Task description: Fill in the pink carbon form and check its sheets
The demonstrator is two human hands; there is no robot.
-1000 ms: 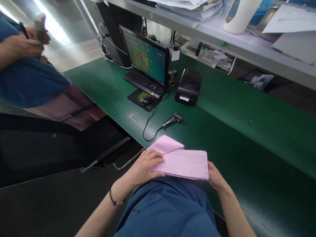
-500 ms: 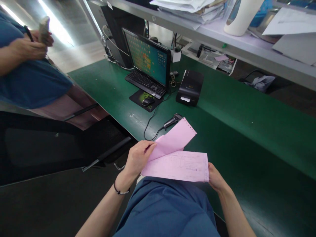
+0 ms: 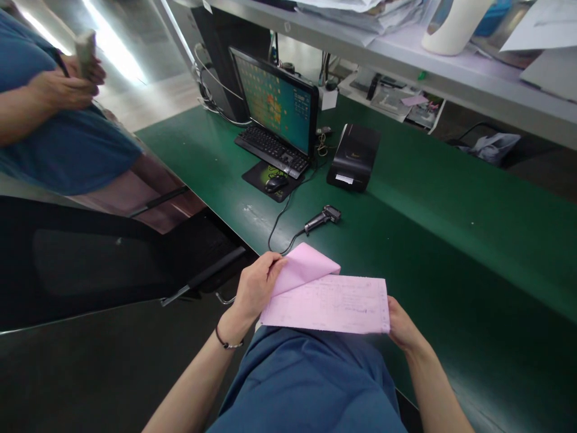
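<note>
Co-worker at 10 o'clock of the view: a blue sleeve and two hands (image 3: 67, 78) around a small pale object; standing apart, not in the working zone. Black chair (image 3: 112, 258) at 8 o'clock, its armrest running up to the bench edge.

Left hand (image 3: 256, 285): fingers pinched on the lifted top leaf of the pink forms (image 3: 331, 304), the leaf curled back toward 12 o'clock. The forms sit at the near bench edge, just above the person's lap, at 6 o'clock of the view. Right hand (image 3: 401, 328): fingers closed on the right margin of the stack, thumb side mostly hidden beneath the paper.

Judgement on the leafing: best done with the right hand pinning the stack flat while the left peels a single leaf by its corner; a soft curl is preferable to a crease, and the perforated margin looks liable to tear if pulled sideways.

Edges and room: green bench (image 3: 451, 240) is open from 1 to 4 o'clock of the forms. Barcode scanner (image 3: 322, 219) lies near at 12 o'clock, its cable looping toward the bench edge at 11 o'clock; a leaf flipped fully over could land against it. Mouse (image 3: 276, 183), keyboard (image 3: 273, 150), monitor (image 3: 279, 102) and black printer (image 3: 354, 157) stand well apart beyond. Shelf (image 3: 406, 60) overhangs the far side.
</note>
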